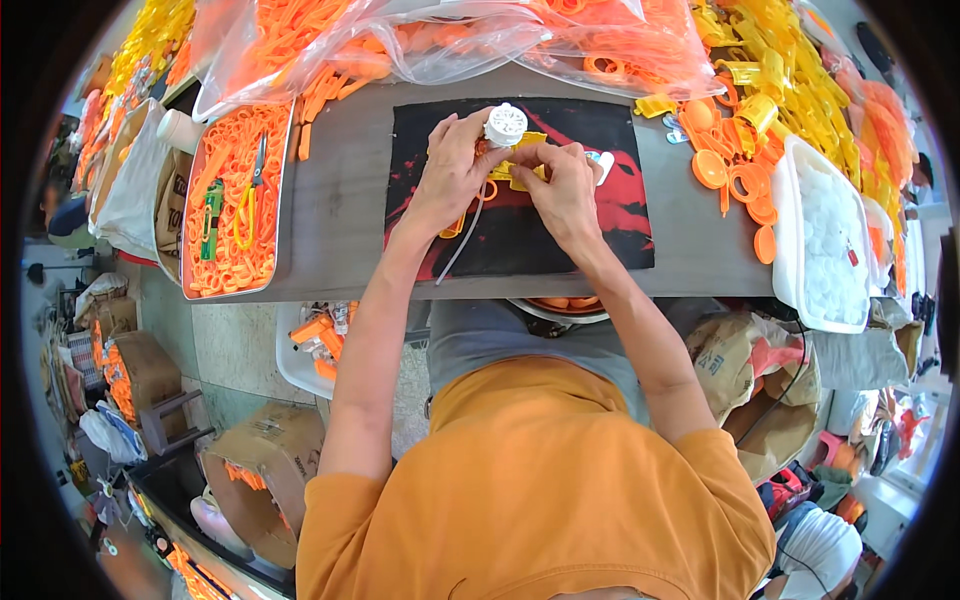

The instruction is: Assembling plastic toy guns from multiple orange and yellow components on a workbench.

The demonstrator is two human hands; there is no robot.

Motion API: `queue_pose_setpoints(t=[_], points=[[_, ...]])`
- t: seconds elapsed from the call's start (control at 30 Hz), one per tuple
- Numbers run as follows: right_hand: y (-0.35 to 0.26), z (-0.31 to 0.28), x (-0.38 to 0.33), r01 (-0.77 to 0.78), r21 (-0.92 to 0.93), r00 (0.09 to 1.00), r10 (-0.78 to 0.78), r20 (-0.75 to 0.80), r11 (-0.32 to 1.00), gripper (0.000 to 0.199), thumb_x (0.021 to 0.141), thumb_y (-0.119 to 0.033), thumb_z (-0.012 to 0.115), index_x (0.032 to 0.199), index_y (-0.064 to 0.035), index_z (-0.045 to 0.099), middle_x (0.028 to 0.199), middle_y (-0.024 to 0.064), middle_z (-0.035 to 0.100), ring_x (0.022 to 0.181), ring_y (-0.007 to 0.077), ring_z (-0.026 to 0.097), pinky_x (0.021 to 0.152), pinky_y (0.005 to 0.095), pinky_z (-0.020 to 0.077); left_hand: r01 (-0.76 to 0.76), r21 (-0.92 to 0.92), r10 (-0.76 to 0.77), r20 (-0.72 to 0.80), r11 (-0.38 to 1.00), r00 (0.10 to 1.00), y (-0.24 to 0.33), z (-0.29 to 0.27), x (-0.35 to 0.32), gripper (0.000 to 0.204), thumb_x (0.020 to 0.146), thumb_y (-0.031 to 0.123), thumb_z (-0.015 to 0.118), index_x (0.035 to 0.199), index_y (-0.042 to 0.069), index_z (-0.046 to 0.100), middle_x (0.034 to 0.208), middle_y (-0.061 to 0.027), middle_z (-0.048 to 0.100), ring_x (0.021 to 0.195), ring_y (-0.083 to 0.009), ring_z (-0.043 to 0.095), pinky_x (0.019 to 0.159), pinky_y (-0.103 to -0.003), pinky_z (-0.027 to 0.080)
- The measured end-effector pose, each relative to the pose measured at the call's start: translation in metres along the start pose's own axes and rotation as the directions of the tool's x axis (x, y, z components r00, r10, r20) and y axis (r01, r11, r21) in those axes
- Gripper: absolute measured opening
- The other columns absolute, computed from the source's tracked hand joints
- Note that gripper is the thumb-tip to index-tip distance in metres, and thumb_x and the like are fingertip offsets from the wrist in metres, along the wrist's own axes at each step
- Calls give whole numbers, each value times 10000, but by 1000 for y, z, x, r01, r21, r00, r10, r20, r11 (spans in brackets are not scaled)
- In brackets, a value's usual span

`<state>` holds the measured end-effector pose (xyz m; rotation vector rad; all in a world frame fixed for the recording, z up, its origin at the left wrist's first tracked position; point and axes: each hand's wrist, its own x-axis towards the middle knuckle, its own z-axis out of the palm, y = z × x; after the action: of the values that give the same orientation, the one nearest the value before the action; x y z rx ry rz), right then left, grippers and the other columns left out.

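Over a black and red mat (430, 125), my left hand (455, 172) is closed round a white round ridged plastic cap (506, 125). A thin pale tube (462, 240) hangs below that hand and curves toward the mat's near edge. My right hand (562, 195) is closed, its thumb and fingertips pinching at a yellow plastic part (522, 155) just below the cap. Fingers partly cover where these pieces meet. By my left wrist lies another yellow piece (453, 228). An orange ring (488, 190) shows between the hands. Beside my right fingers is a small white piece (602, 165).
On the left stands a tray (288, 150) of orange parts with scissors (248, 205) and a green tool (211, 220). Clear bags (420, 50) of orange parts line the back. Orange cups (710, 168) and a white tub (790, 230) of translucent pieces sit at right.
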<state>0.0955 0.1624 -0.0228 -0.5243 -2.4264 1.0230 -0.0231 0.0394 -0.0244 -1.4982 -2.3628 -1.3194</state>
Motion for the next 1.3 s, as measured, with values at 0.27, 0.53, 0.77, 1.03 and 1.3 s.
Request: queue_pose_setpoints(t=[0.27,0.53,0.77,1.03,1.3], points=[[-7,-22,-11,251,-205,965,-227,132,946,387,781,-250,754,1129,-117,650,1196,65,532,1152,245,427,987,469,263,-87,25,88,-49,996,995,-2,2,-6,465,916,224,625,1319,41,482,1199,-135,587,1154,-267,536,1115,-456,264],[5,-33,6,320,-118,939,-298,172,940,777,726,-225,797,1393,-132,408,1245,112,519,1169,241,494,1088,469,245,66,-188,-39,142,980,989,-8,-19,-1,484,897,138,636,1347,70,472,1267,-118,553,1211,-264,504,1123,-423,273],[-14,-39,8,272,164,956,-286,64,948,840,717,-164,823,1425,-50,387,1203,141,543,1049,242,571,917,347,481,31,-190,4,178,981,984,19,-53,15,450,809,52,693,1243,17,578,1191,-104,587,1126,-244,566,983,-329,426],[-16,-43,17,223,256,964,-252,83,941,811,723,-188,833,1393,-6,414,1229,152,583,1075,240,600,955,346,486,-170,4,162,298,985,941,30,-68,38,415,800,45,678,1206,17,592,1075,-121,626,1013,-283,604,904,-357,461],[-18,-43,19,209,286,967,-240,81,935,796,712,-173,837,1378,-2,434,1198,137,611,1051,221,616,944,339,491,-160,47,142,263,986,954,38,-60,34,411,801,45,674,1204,24,594,1008,-132,612,944,-308,598,865,-373,467]])
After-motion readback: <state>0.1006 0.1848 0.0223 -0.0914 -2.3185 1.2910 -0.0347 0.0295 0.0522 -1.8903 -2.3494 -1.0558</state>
